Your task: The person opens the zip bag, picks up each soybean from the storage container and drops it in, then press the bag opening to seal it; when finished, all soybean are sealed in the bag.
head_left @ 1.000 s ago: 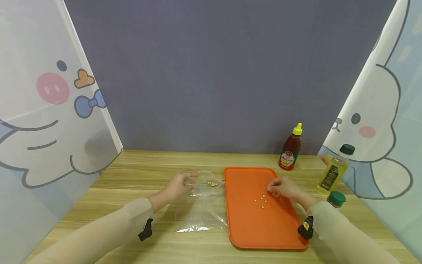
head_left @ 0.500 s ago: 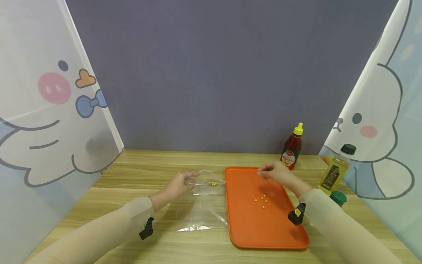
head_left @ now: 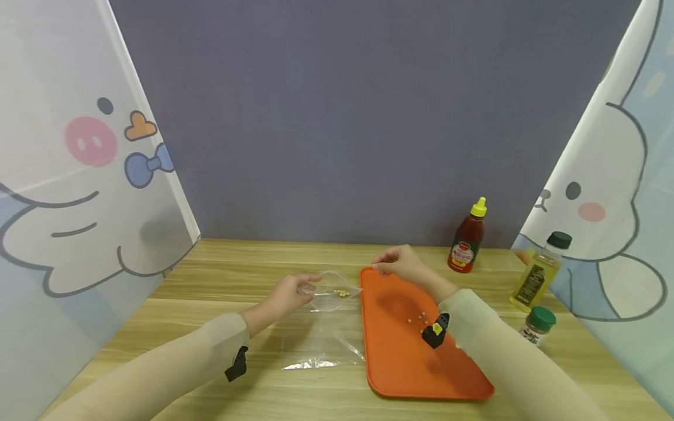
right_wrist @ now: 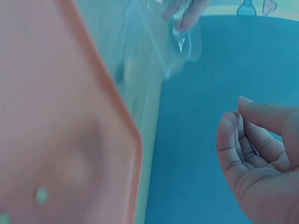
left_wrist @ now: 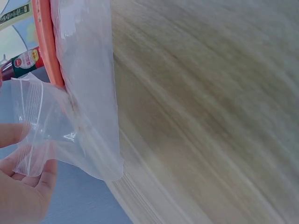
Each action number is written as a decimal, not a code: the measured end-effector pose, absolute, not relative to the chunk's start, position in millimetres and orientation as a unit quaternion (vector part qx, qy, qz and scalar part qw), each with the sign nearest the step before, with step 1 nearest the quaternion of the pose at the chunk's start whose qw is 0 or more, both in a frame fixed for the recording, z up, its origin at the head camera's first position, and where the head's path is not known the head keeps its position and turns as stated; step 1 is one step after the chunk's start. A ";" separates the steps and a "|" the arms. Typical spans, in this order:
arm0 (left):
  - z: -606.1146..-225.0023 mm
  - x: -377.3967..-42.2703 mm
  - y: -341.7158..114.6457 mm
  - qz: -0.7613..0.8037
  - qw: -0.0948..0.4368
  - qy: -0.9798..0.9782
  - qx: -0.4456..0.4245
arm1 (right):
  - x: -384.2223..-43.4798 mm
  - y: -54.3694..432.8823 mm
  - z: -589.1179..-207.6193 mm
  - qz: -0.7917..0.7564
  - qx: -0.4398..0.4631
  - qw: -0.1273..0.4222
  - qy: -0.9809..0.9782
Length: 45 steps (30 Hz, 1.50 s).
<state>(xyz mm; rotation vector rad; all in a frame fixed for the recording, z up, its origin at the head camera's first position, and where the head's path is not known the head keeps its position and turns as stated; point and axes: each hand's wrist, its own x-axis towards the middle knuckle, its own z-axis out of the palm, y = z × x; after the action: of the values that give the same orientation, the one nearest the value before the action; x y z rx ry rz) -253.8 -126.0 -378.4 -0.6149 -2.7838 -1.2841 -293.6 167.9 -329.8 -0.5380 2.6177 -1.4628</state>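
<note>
My left hand (head_left: 288, 294) pinches the rim of a clear zip-top plastic bag (head_left: 320, 342) lying left of the tray, holding its mouth apart. Several pale yellow soybeans (head_left: 342, 293) show inside near the mouth. In the left wrist view, thumb and fingers grip the bag's zip strip (left_wrist: 32, 112). My right hand (head_left: 404, 264) is above the far left corner of the orange tray (head_left: 405, 374), right of the bag mouth. Its thumb and fingertips come together in the right wrist view, as in a pinch on a soybean, which the fingertips hide. Several soybeans (head_left: 409, 320) lie mid-tray, partly behind the right wrist.
Beyond the tray stands a red sauce bottle (head_left: 466, 240) with a yellow cap. To the right are an oil bottle (head_left: 539, 275) with a dark cap and a green-lidded jar (head_left: 538, 324). A grey panel (head_left: 337, 128) closes off the table's back.
From the right side of the tray, my right hand has risen and swung left toward the bag mouth, fingers still pinched. My left hand keeps its hold on the bag.
</note>
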 end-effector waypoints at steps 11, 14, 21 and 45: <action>-379.2 -254.3 -124.7 -0.405 0.013 -0.892 -0.200 | -295.4 113.1 -338.5 -0.520 -0.194 0.060 0.829; -377.8 -254.6 -123.5 -0.401 0.020 -0.893 -0.205 | -295.5 101.8 -339.4 -0.527 -0.197 0.056 0.825; -376.9 -254.5 -120.2 -0.397 0.034 -0.895 -0.200 | -295.1 82.8 -340.7 -0.517 -0.192 0.037 0.834; -382.1 -255.1 -122.8 -0.384 0.072 -0.896 -0.211 | -294.4 107.9 -339.7 -0.503 -0.160 0.019 0.849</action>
<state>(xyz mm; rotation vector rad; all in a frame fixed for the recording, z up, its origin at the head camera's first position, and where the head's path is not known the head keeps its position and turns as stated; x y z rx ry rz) -255.1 -122.8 -382.1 -0.6339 -2.6933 -1.1541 -294.4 107.9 -339.7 -0.4981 2.6363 -1.5605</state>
